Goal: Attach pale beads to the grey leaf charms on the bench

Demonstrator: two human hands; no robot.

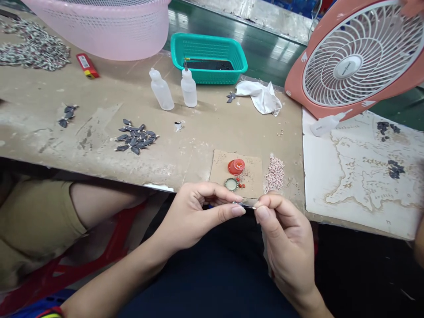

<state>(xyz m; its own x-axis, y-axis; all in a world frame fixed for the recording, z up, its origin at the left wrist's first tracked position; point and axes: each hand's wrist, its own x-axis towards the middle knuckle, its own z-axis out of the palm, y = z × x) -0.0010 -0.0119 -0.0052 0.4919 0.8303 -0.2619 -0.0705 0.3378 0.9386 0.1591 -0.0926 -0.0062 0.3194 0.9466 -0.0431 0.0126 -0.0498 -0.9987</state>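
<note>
My left hand (pixel 195 216) pinches a small dark leaf-like piece (pixel 245 205), mostly hidden by the fingers, just off the table's front edge. Thumb and forefinger of my right hand (pixel 288 238) are closed on a tiny pale tip (pixel 254 208) at the piece's right end; its exact kind is too small to tell. Beyond the hands lies a cardboard square (pixel 217 170) bearing a red cup-like cap (pixel 236 167), a bottle cap (pixel 231 184) and small red bits. Tiny pinkish beads (pixel 274 173) are heaped to its right. Dark leaf-shaped pieces (pixel 135 138) form a pile farther left.
Two squeeze bottles (pixel 162 90) stand before a green basket (pixel 212 77). A pink basket (pixel 132 35), a red tape measure (pixel 87 66) and a strung heap (pixel 36 46) are at back left. A fan (pixel 353 66) stands right. Another person's leg (pixel 39 212) is at left.
</note>
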